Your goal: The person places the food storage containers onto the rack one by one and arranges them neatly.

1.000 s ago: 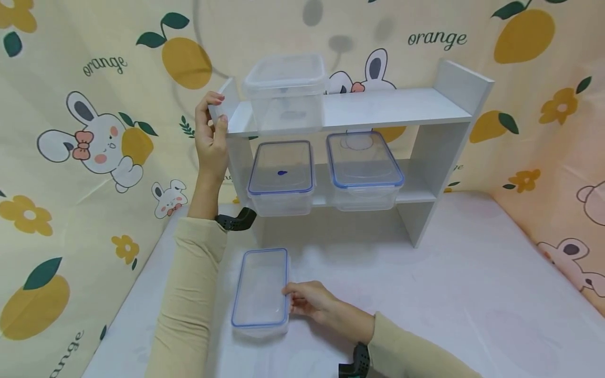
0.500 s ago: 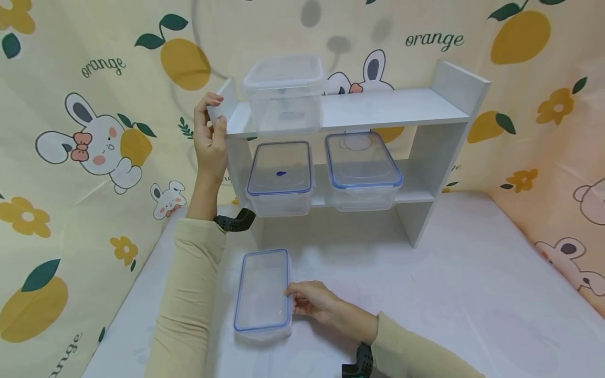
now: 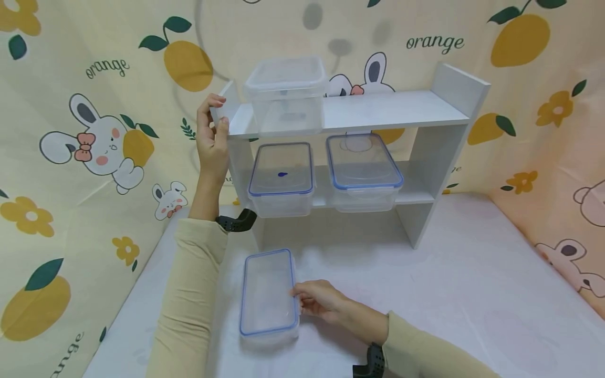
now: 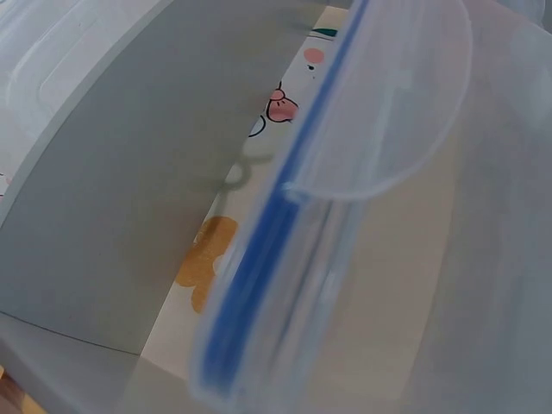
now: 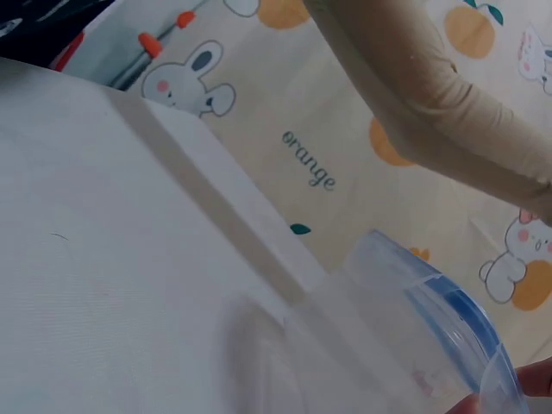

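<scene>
In the head view my left hand [image 3: 211, 131] grips the left side panel of a white two-tier shelf [image 3: 378, 111], fingers over its edge and thumb in front. My right hand [image 3: 326, 303] pinches the right edge of a clear food container [image 3: 269, 296] with a blue-sealed lid, low over the white table in front of the shelf. The right wrist view shows that food container [image 5: 405, 336] close up, fingertips [image 5: 539, 378] at its rim. The left wrist view holds a container's blue seal [image 4: 250, 267] beside a grey panel; my left hand is hidden there.
A taller clear container [image 3: 285, 100] stands at the left of the top shelf. Two blue-sealed containers, one left [image 3: 281, 173] and one right [image 3: 364, 163], sit on the middle shelf, jutting over its front. Behind hangs an orange-and-rabbit printed cloth [image 3: 104, 236]. The white table [image 3: 454, 304] extends rightward.
My right hand and the food container have shifted a little to the right. My left hand stays at the shelf's side panel. The other containers stand as before.
</scene>
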